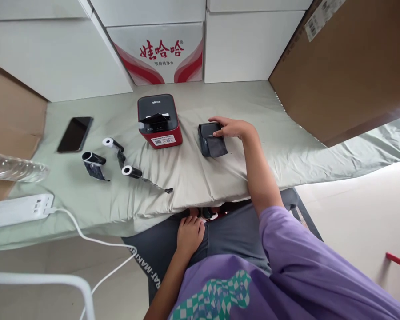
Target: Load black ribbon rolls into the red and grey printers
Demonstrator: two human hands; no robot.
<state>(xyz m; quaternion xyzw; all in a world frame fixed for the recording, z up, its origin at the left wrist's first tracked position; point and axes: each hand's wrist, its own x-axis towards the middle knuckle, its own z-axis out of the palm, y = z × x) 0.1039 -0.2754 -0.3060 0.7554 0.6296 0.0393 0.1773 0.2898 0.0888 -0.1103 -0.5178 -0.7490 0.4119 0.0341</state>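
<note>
While my right hand rests on the small black printer, fingers laid flat across its top and right side rather than clamped round it, my left hand lies loosely curled in my lap below the bench's near edge, holding nothing I can make out. The small black printer sits near the middle of the bench, a little toward the right, with its front flap hanging open toward me. I judge it is opened but not yet loaded: no roll shows inside it. Just to its left stands the red-and-black label printer, its lid also up. Further left, toward the near edge, three rolls lie loose on the cloth, dark tape trailing from them, none in either machine. Beyond them a phone lies face up near the left edge.
</note>
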